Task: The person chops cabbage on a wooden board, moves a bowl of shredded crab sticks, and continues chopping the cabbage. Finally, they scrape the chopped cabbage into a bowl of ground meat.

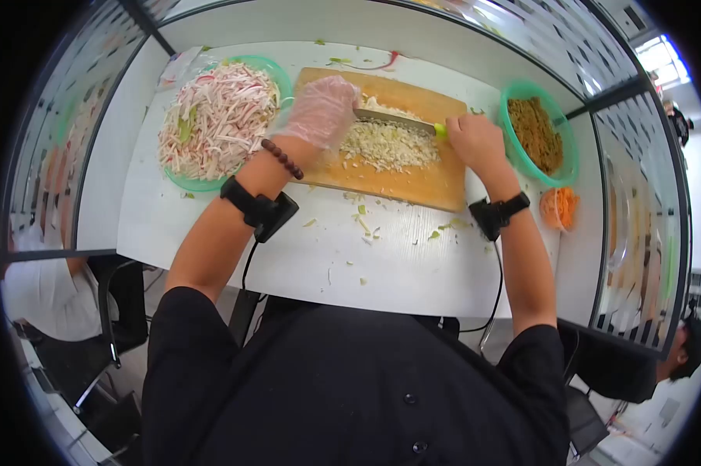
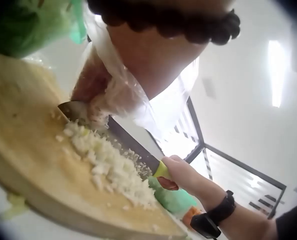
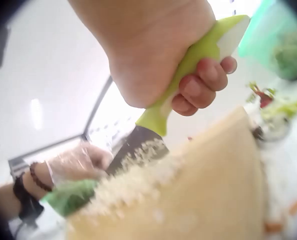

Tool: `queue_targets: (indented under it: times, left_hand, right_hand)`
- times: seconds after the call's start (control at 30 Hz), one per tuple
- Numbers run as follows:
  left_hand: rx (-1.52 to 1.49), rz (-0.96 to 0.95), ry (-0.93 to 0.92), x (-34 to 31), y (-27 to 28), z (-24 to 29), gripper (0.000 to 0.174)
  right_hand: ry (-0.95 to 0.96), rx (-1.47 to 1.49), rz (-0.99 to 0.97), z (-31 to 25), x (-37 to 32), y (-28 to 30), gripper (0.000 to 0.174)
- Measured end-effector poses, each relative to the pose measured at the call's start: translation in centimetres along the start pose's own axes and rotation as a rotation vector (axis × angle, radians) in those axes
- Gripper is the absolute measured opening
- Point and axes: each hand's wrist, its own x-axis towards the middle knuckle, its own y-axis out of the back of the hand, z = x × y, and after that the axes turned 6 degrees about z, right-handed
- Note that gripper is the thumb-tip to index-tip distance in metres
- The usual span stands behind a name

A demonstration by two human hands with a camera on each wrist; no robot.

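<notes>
right hand (image 1: 474, 144) has its grip clamped round the lime-green handle of the knife (image 1: 401, 122), fingers curled tight. the blade lies across the pile of chopped white vegetable (image 1: 389, 147) in the middle of the wooden cutting board (image 1: 416, 186). the gloved left hand (image 1: 323, 109) sits over the far end of the blade, grip apart, fingertips pressing down on the steel by the tip. the board lies on a white table (image 1: 381, 264) strewn with pale green scraps. to its left is a green bowl (image 1: 195, 185) heaped with pink and white strips. to its right is a second green bowl (image 1: 572, 159) of brownish shreds, with a small heap of orange shreds (image 1: 558, 208) near it. glass partitions with dark frames box in the table, under bright ceiling lights.
</notes>
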Motion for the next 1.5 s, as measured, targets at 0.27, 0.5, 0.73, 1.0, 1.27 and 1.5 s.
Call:
queue_targets:
  times: [0.27, 0.5, 0.73, 1.0, 1.27, 1.5]
  left_hand:
    - [-0.072, 0.025, 0.01, 1.0, -0.6, 0.1, 0.009]
    - [0.02, -0.043, 0.032, 2.4, -0.5, -0.5, 0.01]
    - [0.025, -0.095, 0.016, 3.6, 0.0, -0.8, 0.007]
    - [0.066, -0.1, 0.1, 4.1, -1.5, -0.9, 0.01]
    - [0.072, -0.122, 0.068, 5.3, -1.4, -1.6, 0.011]
    - [0.127, -0.152, 0.098, 6.1, -2.0, -2.5, 0.014]
  right_hand:
    - [0.008, -0.03, -0.033, 1.1, 0.5, 0.7, 0.046]
    - [-0.041, 0.01, -0.033, 0.4, 1.8, 1.5, 0.047]
    - [-0.01, 0.012, -0.001, 1.1, 2.4, 0.6, 0.047]
    - [-0.049, 0.057, 0.032, 0.8, 1.9, -0.1, 0.046]
    - [-0.003, 0.034, 0.022, 1.6, 3.5, -0.2, 0.044]
    - [-0.014, 0.082, 0.069, 1.0, 3.9, 0.4, 0.047]
